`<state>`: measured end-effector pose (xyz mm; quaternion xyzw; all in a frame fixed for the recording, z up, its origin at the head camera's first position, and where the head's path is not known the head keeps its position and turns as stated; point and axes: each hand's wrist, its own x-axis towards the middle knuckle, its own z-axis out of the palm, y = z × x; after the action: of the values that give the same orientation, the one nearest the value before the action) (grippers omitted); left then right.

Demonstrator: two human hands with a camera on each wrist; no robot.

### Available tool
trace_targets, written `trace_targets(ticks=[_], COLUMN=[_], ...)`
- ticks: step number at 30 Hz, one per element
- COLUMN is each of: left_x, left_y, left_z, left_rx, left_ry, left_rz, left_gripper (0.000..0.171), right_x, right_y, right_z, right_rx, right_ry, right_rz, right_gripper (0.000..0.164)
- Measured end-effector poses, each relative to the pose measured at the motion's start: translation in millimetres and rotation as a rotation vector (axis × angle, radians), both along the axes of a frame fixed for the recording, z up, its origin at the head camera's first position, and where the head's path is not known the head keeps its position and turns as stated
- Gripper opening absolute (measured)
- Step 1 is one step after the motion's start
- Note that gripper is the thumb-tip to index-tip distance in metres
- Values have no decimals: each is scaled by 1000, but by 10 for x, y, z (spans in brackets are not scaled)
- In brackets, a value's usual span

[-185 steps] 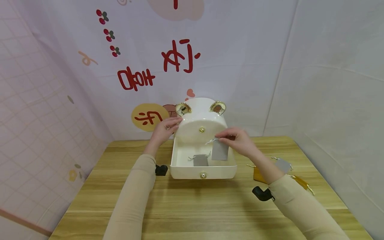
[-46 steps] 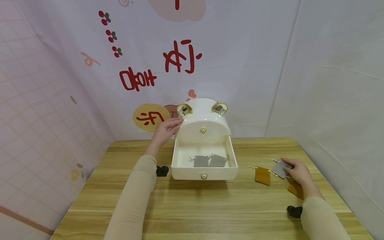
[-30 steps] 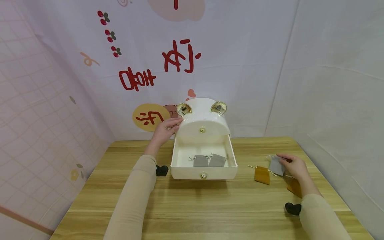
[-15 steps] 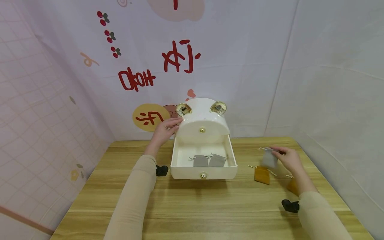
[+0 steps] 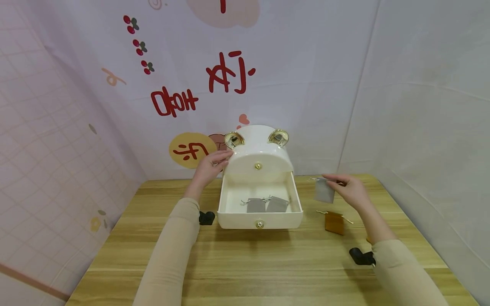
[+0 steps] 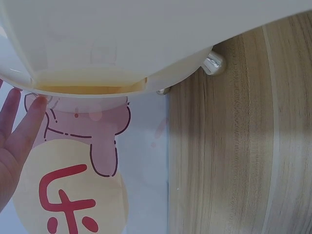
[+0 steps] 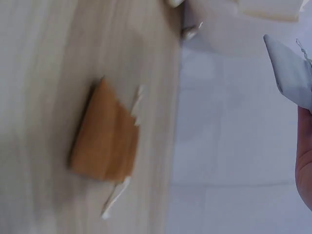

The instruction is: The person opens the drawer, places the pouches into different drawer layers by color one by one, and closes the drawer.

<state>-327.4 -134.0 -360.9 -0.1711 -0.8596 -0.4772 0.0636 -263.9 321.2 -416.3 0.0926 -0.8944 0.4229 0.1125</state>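
My right hand [image 5: 348, 190] pinches a light grey drawstring pouch [image 5: 324, 190] by its top edge, above the table and to the right of the drawer. In the right wrist view the grey pouch [image 7: 291, 73] shows at the right edge. My left hand [image 5: 209, 168] rests on the left side of a white box [image 5: 260, 148] with gold ears, its fingers straight; the left wrist view shows the fingertips [image 6: 36, 109] against the shell. The lower drawer [image 5: 237, 220] is pulled out. Two grey pouches [image 5: 255, 205] lie side by side in it.
An orange drawstring pouch [image 5: 334, 223] lies on the wooden table [image 5: 268, 267] right of the drawer. Another orange pouch [image 5: 368, 240] is mostly hidden behind the right forearm. A printed cloth wall [image 5: 306, 85] stands behind the box.
My right hand has lifted the grey pouch from beside the orange ones and carried it left toward the drawer. Earlier, a second grey pouch came to lie in the drawer. My left hand stays put.
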Motion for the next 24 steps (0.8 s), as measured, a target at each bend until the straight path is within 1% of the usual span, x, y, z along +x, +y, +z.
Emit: trace_targets(ticks=[7, 14, 18, 24], left_x=[-4, -6, -10, 0], left_y=[-1, -6, -5, 1], left_z=[-4, -10, -9, 9], left_rx=[3, 3, 7, -1], left_ry=[13, 7, 12, 13], left_rz=[1, 1, -5, -2], left_gripper=[38, 38, 38, 38], right_x=[56, 111, 126, 123], right_y=[-343, -608, -761, -1007], right_z=[314, 562, 674, 762], right_rx=[-91, -162, -190, -224], right_ry=[60, 85, 76, 45], right_rz=[86, 112, 135, 183], right_gripper=[33, 33, 33, 30])
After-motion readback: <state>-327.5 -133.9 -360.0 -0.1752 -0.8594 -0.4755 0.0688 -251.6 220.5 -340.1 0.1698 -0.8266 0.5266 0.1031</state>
